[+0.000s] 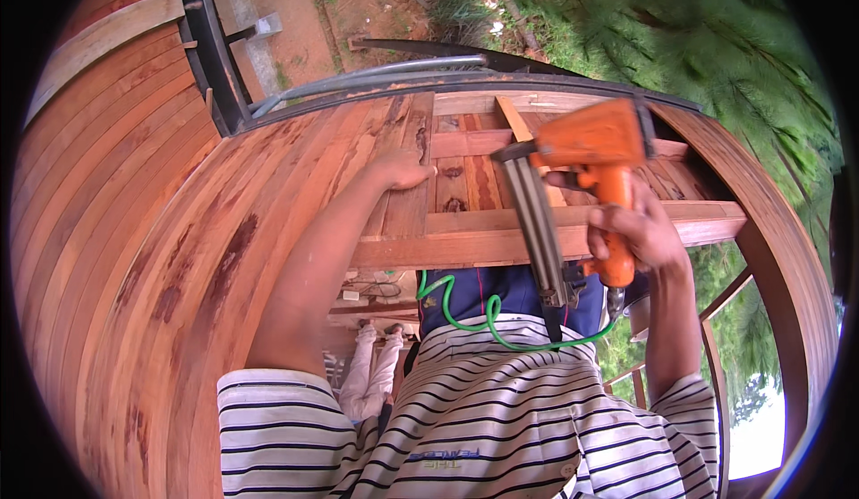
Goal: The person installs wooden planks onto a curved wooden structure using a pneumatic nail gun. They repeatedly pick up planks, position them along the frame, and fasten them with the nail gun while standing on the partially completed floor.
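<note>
My right hand (637, 230) is wrapped round the grip of an orange pneumatic nail gun (591, 136), which is lifted above the wooden framing. The gun's long grey magazine (534, 221) slants down toward my body. A green coiled air hose (492, 315) joins the bottom of its handle and loops across my waist. On the reddish wooden planks (335, 163), my left hand (401, 170) lies flat at the edge of the last board, its thumb stretched out toward the open framing. Nothing shows in that hand.
Before me a horizontal wooden beam (501, 239) crosses the frame, and a pale batten (514, 121) sits at an angle. A black metal post (210, 47) rises at the far left corner. Below, another person's legs (369, 369) show. Green branches (716, 60) hang at the far right.
</note>
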`<control>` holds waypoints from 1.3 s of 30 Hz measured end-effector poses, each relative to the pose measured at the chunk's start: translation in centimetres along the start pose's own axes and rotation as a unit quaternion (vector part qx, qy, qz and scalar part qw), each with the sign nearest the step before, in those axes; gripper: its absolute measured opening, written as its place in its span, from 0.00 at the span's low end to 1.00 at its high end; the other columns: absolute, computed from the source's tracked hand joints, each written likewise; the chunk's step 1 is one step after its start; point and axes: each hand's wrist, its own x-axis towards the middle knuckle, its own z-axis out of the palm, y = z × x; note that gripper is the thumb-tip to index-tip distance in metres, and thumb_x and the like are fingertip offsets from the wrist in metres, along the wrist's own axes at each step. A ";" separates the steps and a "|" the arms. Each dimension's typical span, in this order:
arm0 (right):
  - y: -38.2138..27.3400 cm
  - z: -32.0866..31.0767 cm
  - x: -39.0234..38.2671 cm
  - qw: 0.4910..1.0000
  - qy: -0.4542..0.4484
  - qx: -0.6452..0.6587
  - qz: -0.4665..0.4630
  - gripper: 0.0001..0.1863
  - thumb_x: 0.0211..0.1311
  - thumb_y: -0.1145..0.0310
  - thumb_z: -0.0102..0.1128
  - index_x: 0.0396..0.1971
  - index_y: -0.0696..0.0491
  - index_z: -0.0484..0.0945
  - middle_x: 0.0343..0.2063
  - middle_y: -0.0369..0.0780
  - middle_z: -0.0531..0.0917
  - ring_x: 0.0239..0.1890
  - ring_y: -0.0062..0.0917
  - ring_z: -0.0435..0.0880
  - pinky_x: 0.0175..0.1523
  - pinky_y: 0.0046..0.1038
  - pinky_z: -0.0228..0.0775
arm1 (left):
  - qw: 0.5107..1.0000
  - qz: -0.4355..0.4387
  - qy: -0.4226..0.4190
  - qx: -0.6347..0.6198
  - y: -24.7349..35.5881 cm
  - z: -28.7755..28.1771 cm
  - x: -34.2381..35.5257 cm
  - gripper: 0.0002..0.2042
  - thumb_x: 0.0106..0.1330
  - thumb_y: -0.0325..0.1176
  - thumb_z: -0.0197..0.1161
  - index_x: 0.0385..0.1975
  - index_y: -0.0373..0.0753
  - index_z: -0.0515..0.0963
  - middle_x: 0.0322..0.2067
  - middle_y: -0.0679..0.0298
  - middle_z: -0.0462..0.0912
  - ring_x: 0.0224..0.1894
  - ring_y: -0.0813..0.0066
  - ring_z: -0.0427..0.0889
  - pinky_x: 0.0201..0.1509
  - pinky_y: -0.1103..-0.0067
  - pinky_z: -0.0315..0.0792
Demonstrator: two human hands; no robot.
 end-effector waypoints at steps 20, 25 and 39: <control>-2.5 7.6 13.9 0.870 -0.317 -0.293 0.236 0.20 0.60 0.73 0.58 0.53 0.58 0.72 0.35 0.34 0.82 0.21 0.17 0.77 0.27 0.19 0.71 | 0.969 0.236 0.067 0.007 -3.3 -0.3 2.0 0.14 0.59 0.37 0.59 0.42 0.38 0.83 0.45 0.50 0.83 0.49 0.51 0.81 0.49 0.64 0.75; -0.9 6.1 14.7 0.860 -0.316 -0.296 0.269 0.16 0.58 0.72 0.58 0.48 0.55 0.77 0.35 0.33 0.83 0.21 0.15 0.75 0.27 0.20 0.69 | 0.975 0.173 0.005 0.139 -4.3 0.8 4.9 0.13 0.57 0.31 0.55 0.37 0.36 0.84 0.43 0.51 0.84 0.47 0.53 0.82 0.48 0.63 0.76; -0.8 7.0 14.3 0.875 -0.322 -0.251 0.262 0.21 0.58 0.75 0.57 0.54 0.56 0.71 0.36 0.33 0.82 0.21 0.15 0.75 0.25 0.19 0.69 | 0.963 0.245 0.044 0.099 -5.2 1.3 4.7 0.12 0.52 0.34 0.65 0.36 0.40 0.85 0.39 0.52 0.85 0.43 0.51 0.83 0.47 0.64 0.77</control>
